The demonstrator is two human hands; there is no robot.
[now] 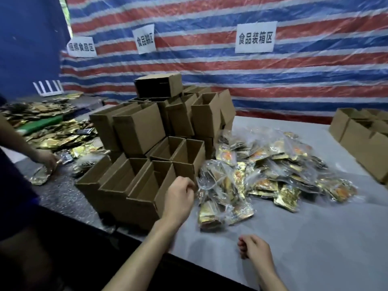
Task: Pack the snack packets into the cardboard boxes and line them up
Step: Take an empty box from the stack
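Observation:
A heap of clear plastic bags holding gold snack packets (273,164) lies on the grey table (315,238). The nearest bag (222,196) sits at the heap's front left. My left hand (180,198) reaches forward with its fingers curled at that bag's top left edge, right beside the front open cardboard box (147,198); whether it grips the plastic is unclear. My right hand (253,248) hovers low over the table with fingers loosely curled, holding nothing. A stack of open cardboard boxes (159,127) rises behind the front ones.
Another person's hand (47,160) works among loose gold packets (52,131) on the dark table at left. More boxes (365,139) stand at the far right edge. A striped tarp with paper signs (255,37) closes the back.

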